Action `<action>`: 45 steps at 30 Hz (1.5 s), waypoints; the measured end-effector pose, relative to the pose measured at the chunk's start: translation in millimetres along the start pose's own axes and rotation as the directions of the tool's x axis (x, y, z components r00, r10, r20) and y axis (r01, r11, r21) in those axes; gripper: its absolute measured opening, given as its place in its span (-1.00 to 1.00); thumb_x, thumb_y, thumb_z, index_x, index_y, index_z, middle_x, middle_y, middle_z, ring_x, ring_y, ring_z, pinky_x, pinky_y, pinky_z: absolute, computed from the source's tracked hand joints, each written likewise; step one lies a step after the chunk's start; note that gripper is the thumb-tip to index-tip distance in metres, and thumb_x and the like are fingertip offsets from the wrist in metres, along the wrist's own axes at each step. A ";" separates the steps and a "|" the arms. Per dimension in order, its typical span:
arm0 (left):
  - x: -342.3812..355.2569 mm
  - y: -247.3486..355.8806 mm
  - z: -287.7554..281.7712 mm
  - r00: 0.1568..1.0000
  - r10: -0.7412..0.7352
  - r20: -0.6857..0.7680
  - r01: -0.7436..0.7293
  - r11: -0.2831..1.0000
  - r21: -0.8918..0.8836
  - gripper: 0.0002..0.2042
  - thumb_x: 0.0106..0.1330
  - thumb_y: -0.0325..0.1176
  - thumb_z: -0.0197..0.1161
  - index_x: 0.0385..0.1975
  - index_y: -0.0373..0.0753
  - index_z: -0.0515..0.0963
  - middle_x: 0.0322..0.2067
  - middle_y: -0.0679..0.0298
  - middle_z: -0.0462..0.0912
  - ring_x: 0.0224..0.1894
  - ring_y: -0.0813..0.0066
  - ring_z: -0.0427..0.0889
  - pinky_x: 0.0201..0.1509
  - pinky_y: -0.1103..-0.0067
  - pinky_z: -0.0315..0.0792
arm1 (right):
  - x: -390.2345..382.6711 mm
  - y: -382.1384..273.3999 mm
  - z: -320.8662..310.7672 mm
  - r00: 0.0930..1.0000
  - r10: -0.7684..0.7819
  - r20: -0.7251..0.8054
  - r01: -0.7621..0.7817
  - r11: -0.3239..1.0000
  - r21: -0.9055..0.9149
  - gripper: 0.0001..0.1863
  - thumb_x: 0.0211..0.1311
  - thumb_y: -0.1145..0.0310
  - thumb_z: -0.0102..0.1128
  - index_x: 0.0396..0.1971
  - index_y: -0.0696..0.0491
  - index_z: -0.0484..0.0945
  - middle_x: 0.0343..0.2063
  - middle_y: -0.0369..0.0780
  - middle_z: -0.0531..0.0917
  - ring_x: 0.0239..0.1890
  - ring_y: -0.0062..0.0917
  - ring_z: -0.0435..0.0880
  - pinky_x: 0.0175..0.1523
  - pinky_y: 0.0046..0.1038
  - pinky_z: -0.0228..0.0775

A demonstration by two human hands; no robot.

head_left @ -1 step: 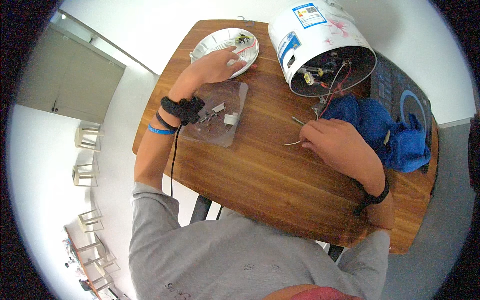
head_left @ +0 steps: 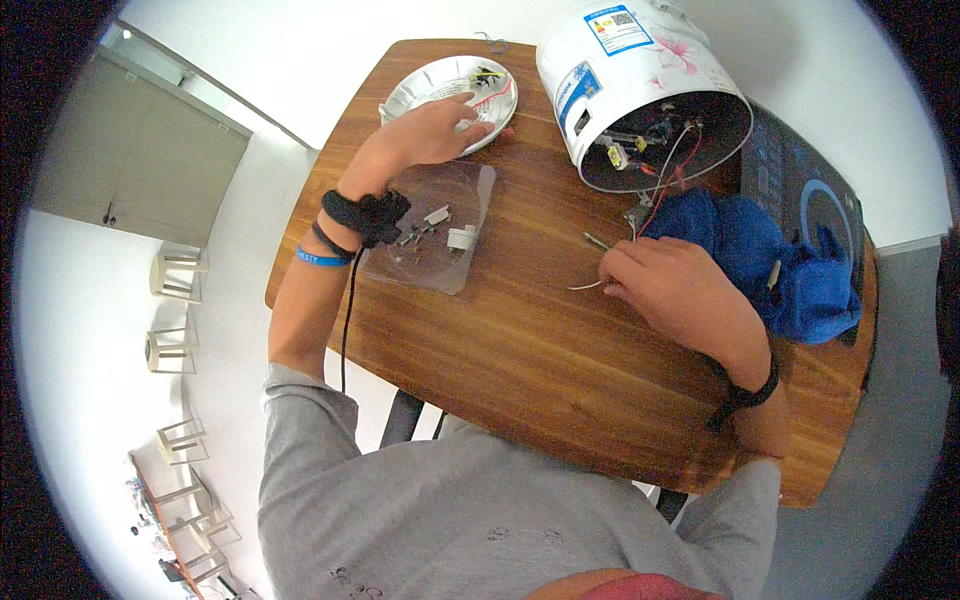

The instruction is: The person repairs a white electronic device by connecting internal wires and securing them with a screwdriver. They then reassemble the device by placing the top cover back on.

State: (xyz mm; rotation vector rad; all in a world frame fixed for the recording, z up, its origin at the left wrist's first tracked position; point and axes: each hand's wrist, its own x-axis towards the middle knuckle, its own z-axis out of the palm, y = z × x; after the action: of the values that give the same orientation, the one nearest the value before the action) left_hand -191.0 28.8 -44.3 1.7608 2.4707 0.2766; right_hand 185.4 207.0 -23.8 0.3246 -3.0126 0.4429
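Observation:
At the far left of the table, my left hand (head_left: 432,134) is spread over the rim of a round white plastic cover (head_left: 420,84), its fingers apart. A red wire (head_left: 493,98) and a yellow-and-black piece (head_left: 487,76) lie in that cover. My right hand (head_left: 668,290) is closed, fingertips together on a thin white wire (head_left: 586,287) whose free end sticks out to the left. Beyond it, a white cooker body (head_left: 640,75) with a flower print lies on its side, its opening toward me. Red and white wires (head_left: 668,178) hang from inside it to a small metal part (head_left: 637,212).
A clear plastic tray (head_left: 470,272) with small white parts and screws lies below my left hand. A crumpled blue cloth (head_left: 750,245) is right of my right hand, partly over a black induction cooktop (head_left: 835,190). A black cable (head_left: 348,330) runs down from my left wrist.

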 end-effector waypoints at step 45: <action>-79.6 146.3 -51.3 0.834 0.455 0.313 -0.503 0.859 0.091 -0.82 0.39 -0.43 0.31 -0.09 -0.29 0.71 -0.23 0.14 0.78 -0.10 0.15 0.88 -0.12 0.33 0.77 | 37.5 3.6 -22.4 0.989 0.116 0.086 -0.106 0.988 -0.113 -0.42 0.29 0.38 0.31 0.35 -0.03 0.65 -0.14 -0.17 0.74 -0.09 -0.18 0.81 0.00 -0.17 0.70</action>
State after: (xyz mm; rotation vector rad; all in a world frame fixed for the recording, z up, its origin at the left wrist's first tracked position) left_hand -38.5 -4.6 33.2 2.2952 1.8712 -0.1554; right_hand 149.2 209.5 0.7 0.1746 -3.1413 0.2784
